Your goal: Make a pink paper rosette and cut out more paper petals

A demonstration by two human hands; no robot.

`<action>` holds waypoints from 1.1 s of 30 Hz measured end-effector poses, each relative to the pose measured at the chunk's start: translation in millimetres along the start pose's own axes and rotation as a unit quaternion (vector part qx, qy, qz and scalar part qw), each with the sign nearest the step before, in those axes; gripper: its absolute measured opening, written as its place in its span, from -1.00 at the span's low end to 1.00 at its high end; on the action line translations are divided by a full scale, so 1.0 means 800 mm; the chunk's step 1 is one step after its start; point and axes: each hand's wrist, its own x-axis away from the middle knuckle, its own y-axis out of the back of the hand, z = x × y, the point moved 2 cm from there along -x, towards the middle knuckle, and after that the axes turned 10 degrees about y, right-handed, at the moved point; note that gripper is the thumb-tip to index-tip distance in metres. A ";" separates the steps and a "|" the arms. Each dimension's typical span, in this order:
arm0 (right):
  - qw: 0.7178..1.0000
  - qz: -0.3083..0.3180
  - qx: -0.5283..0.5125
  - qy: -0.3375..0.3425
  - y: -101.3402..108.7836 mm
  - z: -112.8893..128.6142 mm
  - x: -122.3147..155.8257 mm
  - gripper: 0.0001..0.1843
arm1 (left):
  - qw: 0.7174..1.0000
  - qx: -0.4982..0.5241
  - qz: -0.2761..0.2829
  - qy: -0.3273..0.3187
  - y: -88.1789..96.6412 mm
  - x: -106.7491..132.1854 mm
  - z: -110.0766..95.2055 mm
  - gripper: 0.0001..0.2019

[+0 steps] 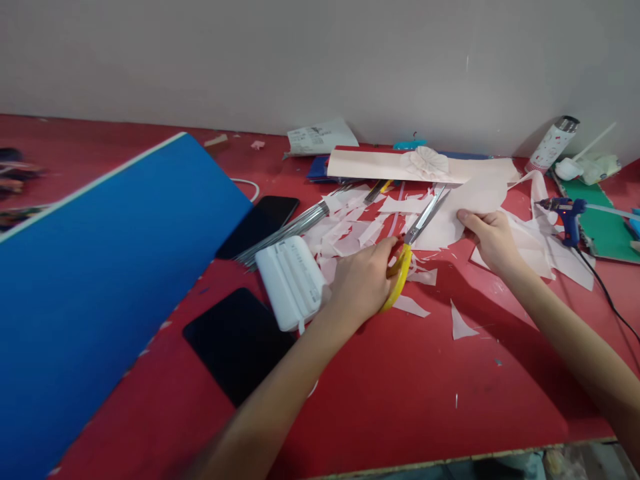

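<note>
Clock bearings are taken from the hand named, 12 being the wall side. The left hand (361, 283) has its fingers closed round the yellow handles of one pair of scissors (414, 232), blades pointing to 1 o'clock. The right hand (487, 233) pinches one pale pink sheet (473, 200) between thumb and fingers; the sheet extends to 11 o'clock, its left edge at the blades. Whether the blades bite into it cannot be told.

Obstructions near the left hand: pink scraps (350, 233) at 12 o'clock, overlapping beyond a count; one white device (293, 283) at 9, just beside the wrist; two black flat devices, a phone (275, 215) at 10 and a tablet (235, 343) at 8, the latter partly behind the forearm. One bundle of metal rods (295, 225) lies at 10; one large blue board (125, 267) stands farther out at 9.

Around the right hand: one pleated rosette (425, 163) at 10 on one pink strip (357, 163); one tumbler (553, 143), tilted, at 1; one glue gun (569, 217) at 3; one green board (607, 233) beyond it
</note>
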 end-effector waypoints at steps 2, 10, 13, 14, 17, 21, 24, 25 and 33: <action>1.000 -0.004 -0.003 -0.004 0.001 0.000 0.000 -0.64 | 1.000 0.000 -0.007 -0.005 0.000 0.001 0.002 -0.64; 0.999 -0.002 -0.036 -0.015 0.000 0.002 -0.003 -0.70 | 0.996 0.030 -0.085 0.004 -0.001 -0.002 0.011 -0.68; 0.999 0.011 -0.018 -0.040 0.001 -0.003 -0.003 -0.67 | 0.995 -0.004 -0.084 0.050 0.002 -0.010 0.016 -0.67; 0.998 0.020 -0.011 -0.051 0.002 -0.006 -0.003 -0.65 | 0.994 -0.025 -0.078 0.066 0.002 -0.013 0.018 -0.66; 0.995 0.056 -0.007 -0.076 0.001 -0.013 -0.002 -0.60 | 0.988 -0.097 -0.052 0.104 -0.001 -0.020 0.025 -0.58; 0.987 0.107 -0.035 -0.111 -0.005 -0.015 0.002 -0.60 | 0.982 -0.154 -0.036 0.105 -0.006 -0.022 0.028 -0.53; 0.979 0.138 -0.042 -0.147 -0.011 -0.012 0.005 -0.66 | 0.979 -0.179 -0.041 0.091 -0.004 -0.018 0.027 -0.55; 0.975 0.150 -0.042 -0.157 -0.012 -0.011 0.007 -0.68 | 0.980 -0.172 -0.045 0.085 -0.003 -0.018 0.026 -0.57; 0.937 0.283 -0.039 -0.202 -0.030 -0.018 0.023 -0.80 | 0.963 0.253 0.093 -0.021 -0.008 -0.010 -0.002 -0.75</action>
